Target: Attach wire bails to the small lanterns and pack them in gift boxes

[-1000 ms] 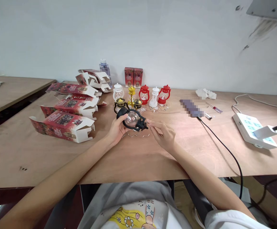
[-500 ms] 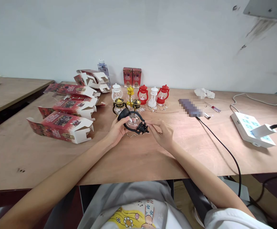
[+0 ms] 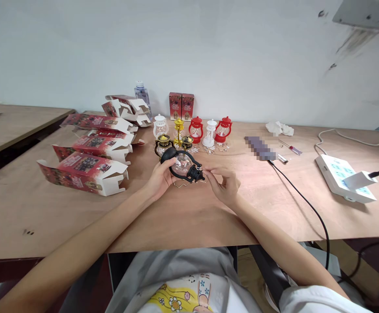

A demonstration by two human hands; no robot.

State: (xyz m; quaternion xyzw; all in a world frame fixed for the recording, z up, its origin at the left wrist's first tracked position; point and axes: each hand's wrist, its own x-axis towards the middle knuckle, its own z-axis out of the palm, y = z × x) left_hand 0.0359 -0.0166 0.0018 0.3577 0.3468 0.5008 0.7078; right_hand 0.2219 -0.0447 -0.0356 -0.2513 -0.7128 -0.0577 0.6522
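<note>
My left hand (image 3: pixel 160 179) grips a small black lantern (image 3: pixel 184 166) by its base end, tipped so that its top points right and toward me. Its clear globe sits between black side arms. With thumb and forefinger together, my right hand (image 3: pixel 224 186) pinches a thin metal wire (image 3: pixel 199 168) beside the lantern's narrow top. How far the wire goes into the lantern is too small to tell. Just behind, two black-and-gold lanterns stand upright, one of them the left one (image 3: pixel 163 147). Bent wire pieces (image 3: pixel 181 184) lie partly hidden under the black lantern.
White, gold and red lanterns, among them a red one (image 3: pixel 223 129), stand in a row behind. Opened red boxes (image 3: pixel 85 167) lie at left, near a bottle (image 3: pixel 142 98). Rightward are a blurred dark device (image 3: pixel 259 148) with cable, a screwdriver (image 3: pixel 294 150) and a power strip (image 3: pixel 342 176).
The black lantern's top has shifted slightly right and down. My right hand has moved a little right and lower, and a bit of wire shows more plainly at the lantern's top.
</note>
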